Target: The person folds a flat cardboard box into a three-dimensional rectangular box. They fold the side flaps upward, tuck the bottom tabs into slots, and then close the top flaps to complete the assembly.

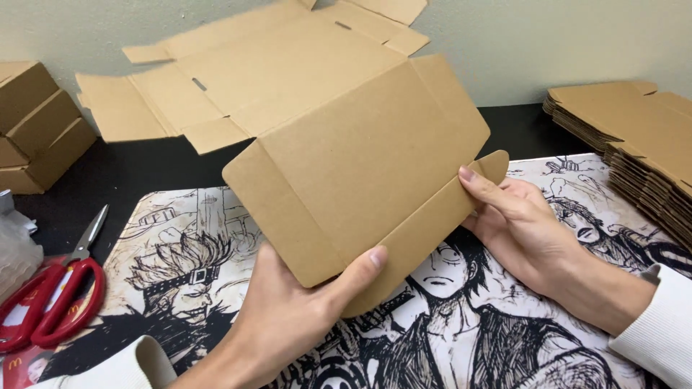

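Bare hands [288, 317], white ribbed sleeve cuffs [659, 324] at both wrists

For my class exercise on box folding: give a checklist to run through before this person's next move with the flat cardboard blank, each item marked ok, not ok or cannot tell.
1. Left hand grips the cardboard blank at its near edge, thumb on top: ok.
2. Right hand holds the rounded tab end, thumb on the flap: ok.
3. Blank lifted off the printed mat: ok.
4. Scissors lie to the left, apart from both hands: ok.
5. Stack of flat blanks at right is out of the way: ok.
6. All crease lines pre-scored: cannot tell.
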